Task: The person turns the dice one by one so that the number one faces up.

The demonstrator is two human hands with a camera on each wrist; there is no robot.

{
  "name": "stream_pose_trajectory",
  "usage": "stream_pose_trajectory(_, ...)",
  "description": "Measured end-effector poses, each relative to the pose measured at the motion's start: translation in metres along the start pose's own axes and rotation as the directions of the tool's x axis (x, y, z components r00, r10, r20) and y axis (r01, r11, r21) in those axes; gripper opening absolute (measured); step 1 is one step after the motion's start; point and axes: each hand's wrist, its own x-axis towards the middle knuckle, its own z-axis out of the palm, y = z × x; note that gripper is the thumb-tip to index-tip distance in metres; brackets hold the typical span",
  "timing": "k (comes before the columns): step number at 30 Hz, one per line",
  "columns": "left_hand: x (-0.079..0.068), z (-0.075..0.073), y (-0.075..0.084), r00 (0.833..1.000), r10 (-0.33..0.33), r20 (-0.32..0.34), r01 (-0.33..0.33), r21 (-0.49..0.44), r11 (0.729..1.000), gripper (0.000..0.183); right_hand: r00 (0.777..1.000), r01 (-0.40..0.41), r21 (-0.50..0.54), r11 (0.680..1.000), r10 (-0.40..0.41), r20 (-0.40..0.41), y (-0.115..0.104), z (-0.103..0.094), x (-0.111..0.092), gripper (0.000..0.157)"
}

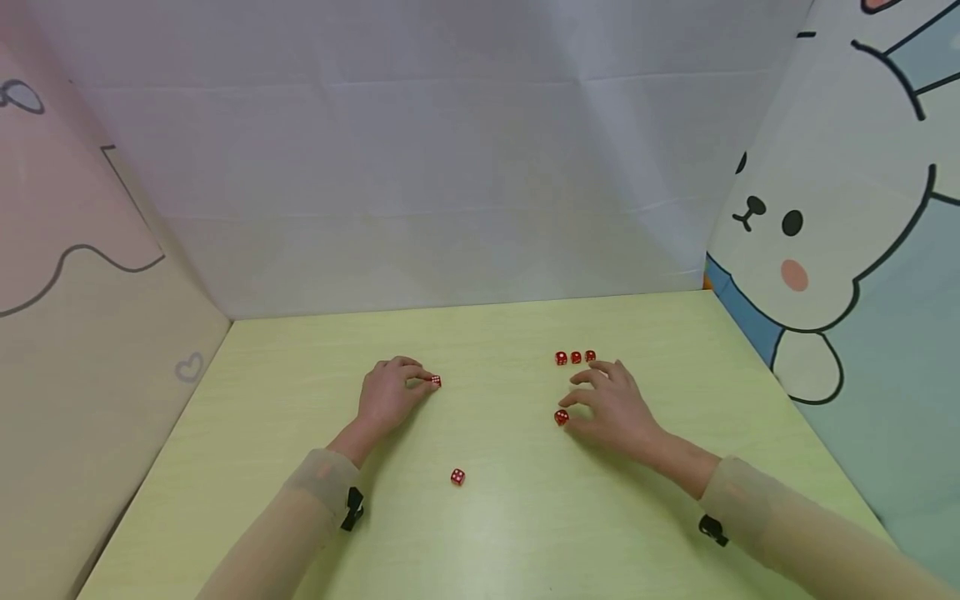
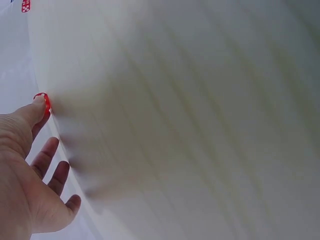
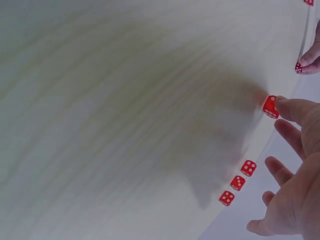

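On the left side of the table, my left hand (image 1: 387, 393) pinches a red die (image 1: 436, 381) with white pips between thumb and forefinger. The left wrist view shows that die (image 2: 43, 102) at the thumb tip, the other fingers spread apart below it. My right hand (image 1: 617, 410) has thumb and forefinger at another red die (image 1: 561, 417), low over the table. In the right wrist view the thumb overlaps the edge of this die (image 3: 271, 107), the forefinger tip close beside it. Just beyond the right fingers, three red dice (image 1: 576, 357) form a short row.
A single red die (image 1: 457, 477) lies nearer the front, between the two forearms. The pale yellow table (image 1: 495, 533) meets a white back panel (image 1: 450, 192). Side panels with cartoon drawings (image 1: 795, 250) stand left and right.
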Motion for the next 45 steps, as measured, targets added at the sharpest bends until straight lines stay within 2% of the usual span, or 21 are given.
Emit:
stream_pose_trajectory(15,-0.0012,0.0006,0.0008,1.0,-0.013,0.004,0.013,0.002,1.0,0.025,1.0,0.022,-0.01,1.0,-0.022,-0.02,-0.0014,0.0012,0.0015,0.019)
stream_pose_trajectory(37,0.0013,0.0019,0.0011,1.0,-0.03,-0.004,0.03,0.019,0.999,0.024,1.0,0.015,-0.045,0.999,-0.015,0.001,-0.0035,0.0025,0.0054,0.01)
stream_pose_trajectory(42,0.0016,0.0024,0.0009,1.0,-0.03,-0.004,0.03,0.019,0.999,0.024,1.0,0.0,-0.014,1.0,0.0,0.001,-0.0031,0.0028,0.0044,0.01)
stream_pose_trajectory(45,0.0016,0.0023,0.0007,1.0,-0.031,-0.003,0.031,0.016,0.999,0.025,1.0,-0.026,0.047,0.999,0.026,-0.002,-0.0023,0.0033,0.0022,0.01)
